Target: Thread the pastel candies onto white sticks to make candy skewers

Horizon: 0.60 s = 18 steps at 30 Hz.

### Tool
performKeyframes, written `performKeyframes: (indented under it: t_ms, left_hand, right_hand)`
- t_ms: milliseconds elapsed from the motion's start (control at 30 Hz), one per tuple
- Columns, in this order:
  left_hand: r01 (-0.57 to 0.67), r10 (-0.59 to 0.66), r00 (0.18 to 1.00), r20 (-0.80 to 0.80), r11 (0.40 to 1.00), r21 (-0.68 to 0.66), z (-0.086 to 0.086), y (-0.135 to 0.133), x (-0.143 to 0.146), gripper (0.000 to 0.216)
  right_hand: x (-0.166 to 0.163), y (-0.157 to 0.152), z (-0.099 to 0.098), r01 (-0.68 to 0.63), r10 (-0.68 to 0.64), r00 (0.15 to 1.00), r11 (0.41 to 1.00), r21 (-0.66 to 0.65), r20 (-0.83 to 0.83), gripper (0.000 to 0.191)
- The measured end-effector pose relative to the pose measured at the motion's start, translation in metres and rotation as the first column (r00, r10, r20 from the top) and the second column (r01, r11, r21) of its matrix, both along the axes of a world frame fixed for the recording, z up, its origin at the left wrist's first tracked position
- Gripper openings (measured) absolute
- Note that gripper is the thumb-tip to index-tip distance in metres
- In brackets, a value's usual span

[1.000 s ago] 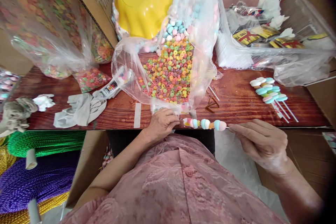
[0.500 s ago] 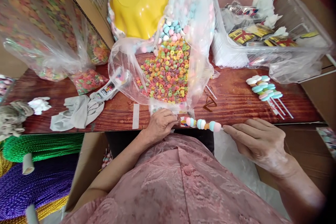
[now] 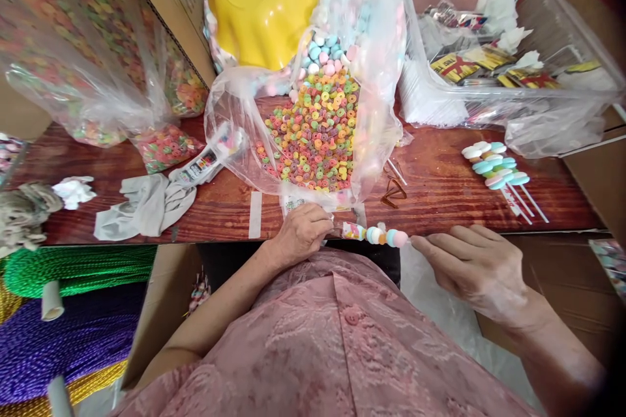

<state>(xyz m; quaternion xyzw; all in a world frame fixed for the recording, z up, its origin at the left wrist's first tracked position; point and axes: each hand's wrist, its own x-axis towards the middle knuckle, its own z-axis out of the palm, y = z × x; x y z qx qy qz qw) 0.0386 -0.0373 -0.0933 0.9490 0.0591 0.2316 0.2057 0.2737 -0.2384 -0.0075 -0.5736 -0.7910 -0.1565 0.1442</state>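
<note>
At the table's front edge, my left hand [image 3: 306, 232] is closed, pinching the end of a small clear printed wrapper [image 3: 353, 230]. My right hand [image 3: 476, 267] grips the thin stick end of a candy skewer [image 3: 386, 236] between thumb and fingers. Pink, blue, white and orange pieces are threaded along the skewer, which lies level between both hands. Its left part sits inside the wrapper, while the right part is bare. Finished-looking candy skewers on white sticks [image 3: 496, 166] lie in a pile to the right.
Ahead lies an open plastic bag of ring candies [image 3: 317, 137], below a yellow scalloped bowl [image 3: 261, 6]. A clear bin [image 3: 489, 88] of packets stands back right. Left are bagged gummies [image 3: 163, 146], a grey cloth [image 3: 144, 205] and spooled green cord [image 3: 98, 273].
My right hand has moved slightly left, pushing the candy skewer farther into the wrapper, which covers more of the left pieces. My left hand has stayed nearly in place.
</note>
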Motion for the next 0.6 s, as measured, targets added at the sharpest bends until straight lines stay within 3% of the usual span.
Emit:
performKeyframes:
  t_ms: [100,267,400,500,600]
  left_hand:
    - [0.024,-0.023,1.0,0.005,0.997,-0.068,0.001,0.0,0.0,0.024]
    - [-0.001,-0.007,0.999,-0.036,0.972,-0.235,0.006,0.0,0.0,0.021]
    - [0.003,-0.036,0.988,-0.148,0.976,-0.216,0.01,0.001,0.005,0.049]
    - [0.023,-0.066,0.981,-0.181,0.973,-0.229,0.01,0.002,0.012,0.036]
    - [0.039,-0.076,0.991,-0.115,0.955,-0.293,0.009,0.003,0.015,0.034]
  right_hand:
    - [-0.001,-0.001,-0.004,-0.011,0.012,1.0,1.0,0.029,-0.009,0.023]
    - [0.001,-0.002,-0.015,0.117,-0.115,0.983,0.993,0.009,-0.142,0.024]
    - [-0.002,0.0,-0.019,0.128,-0.127,0.967,0.992,-0.009,-0.219,0.024]
    - [-0.005,0.004,-0.016,0.126,-0.117,0.96,0.992,0.02,-0.253,0.028]
    - [-0.005,0.009,-0.011,0.112,-0.095,0.954,0.993,0.047,-0.284,0.027]
